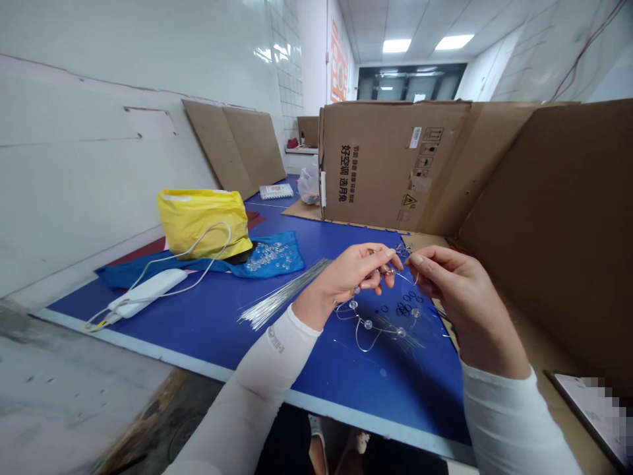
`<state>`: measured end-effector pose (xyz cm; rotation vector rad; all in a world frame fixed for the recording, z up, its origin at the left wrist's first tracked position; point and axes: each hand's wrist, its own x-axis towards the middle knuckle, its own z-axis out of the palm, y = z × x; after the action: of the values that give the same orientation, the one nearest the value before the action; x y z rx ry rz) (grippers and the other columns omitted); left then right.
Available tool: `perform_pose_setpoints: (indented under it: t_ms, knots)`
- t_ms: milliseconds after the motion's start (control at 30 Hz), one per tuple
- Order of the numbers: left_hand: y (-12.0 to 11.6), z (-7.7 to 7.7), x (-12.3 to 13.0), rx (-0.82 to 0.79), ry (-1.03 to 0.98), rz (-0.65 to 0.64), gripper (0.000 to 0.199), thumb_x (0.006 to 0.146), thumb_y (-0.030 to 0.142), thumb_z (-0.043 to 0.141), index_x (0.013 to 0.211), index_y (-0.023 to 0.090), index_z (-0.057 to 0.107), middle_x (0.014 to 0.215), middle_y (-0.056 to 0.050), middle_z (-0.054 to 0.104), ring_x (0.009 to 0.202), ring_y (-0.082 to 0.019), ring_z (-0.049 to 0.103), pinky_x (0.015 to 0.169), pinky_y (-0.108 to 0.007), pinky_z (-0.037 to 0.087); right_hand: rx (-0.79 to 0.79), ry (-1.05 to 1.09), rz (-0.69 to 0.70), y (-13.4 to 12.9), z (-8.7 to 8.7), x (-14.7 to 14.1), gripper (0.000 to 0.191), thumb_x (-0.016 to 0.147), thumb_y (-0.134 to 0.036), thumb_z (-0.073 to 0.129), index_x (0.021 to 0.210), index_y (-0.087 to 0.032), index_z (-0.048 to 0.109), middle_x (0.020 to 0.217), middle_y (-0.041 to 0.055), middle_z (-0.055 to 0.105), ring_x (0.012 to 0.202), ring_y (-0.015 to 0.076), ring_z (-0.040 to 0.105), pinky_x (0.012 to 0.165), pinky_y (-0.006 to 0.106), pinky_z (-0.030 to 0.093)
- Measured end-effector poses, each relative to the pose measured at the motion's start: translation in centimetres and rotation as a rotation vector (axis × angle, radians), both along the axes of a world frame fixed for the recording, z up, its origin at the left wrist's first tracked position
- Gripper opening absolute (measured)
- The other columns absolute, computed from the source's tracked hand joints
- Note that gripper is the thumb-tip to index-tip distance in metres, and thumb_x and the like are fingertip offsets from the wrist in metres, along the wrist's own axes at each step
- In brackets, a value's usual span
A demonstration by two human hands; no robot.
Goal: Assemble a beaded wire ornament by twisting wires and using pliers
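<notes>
My left hand (363, 267) is closed in a pinch on a thin silvery wire strung with clear beads. Facing it, my right hand (445, 274) pinches another part of the wire between thumb and finger. The beaded wire (367, 325) hangs in a looped curve below both hands, its round clear beads spaced apart with small wire loops between them. My fingers partly hide its upper part. Beneath it, several small dark rings (405, 308) lie on the blue table (208, 330). A bundle of straight metal wires (279, 295) rests left of my left hand.
Loose clear beads (271, 256) lie on a blue cloth (295, 247). Behind them stands a yellow bag (204, 223), with a white power strip (148, 295) and its cord in front. A large cardboard box (386, 171) walls off the back; more cardboard (558, 218) stands at right.
</notes>
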<state>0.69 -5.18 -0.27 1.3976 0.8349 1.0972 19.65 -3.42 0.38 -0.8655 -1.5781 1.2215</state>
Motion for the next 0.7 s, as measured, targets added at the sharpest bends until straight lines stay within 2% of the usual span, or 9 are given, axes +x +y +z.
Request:
perform_pose_setpoints:
  t_ms: [300, 700]
  knots:
    - [0.09, -0.23, 0.08, 0.014, 0.029, 0.016, 0.031, 0.102, 0.042, 0.055, 0.091, 0.015, 0.067, 0.066, 0.003, 0.065, 0.038, -0.001, 0.035, 0.052, -0.02, 0.048, 0.13, -0.085, -0.124, -0.66, -0.07, -0.34, 0.02, 0.083, -0.034, 0.071, 0.069, -0.02, 0.068, 0.06, -0.0015, 0.053, 0.053, 0.0101, 0.042, 0.048, 0.025, 0.03]
    - [0.01, -0.01, 0.32, 0.029, 0.033, 0.03, 0.029, 0.102, 0.039, 0.055, 0.091, 0.014, 0.064, 0.064, 0.003, 0.066, 0.037, -0.001, 0.036, 0.051, -0.02, 0.048, 0.158, -0.109, -0.131, -0.05, -0.36, -0.16, 0.024, 0.083, -0.041, 0.072, 0.07, -0.02, 0.069, 0.057, -0.0019, 0.051, 0.052, 0.0104, 0.04, 0.047, 0.025, 0.028]
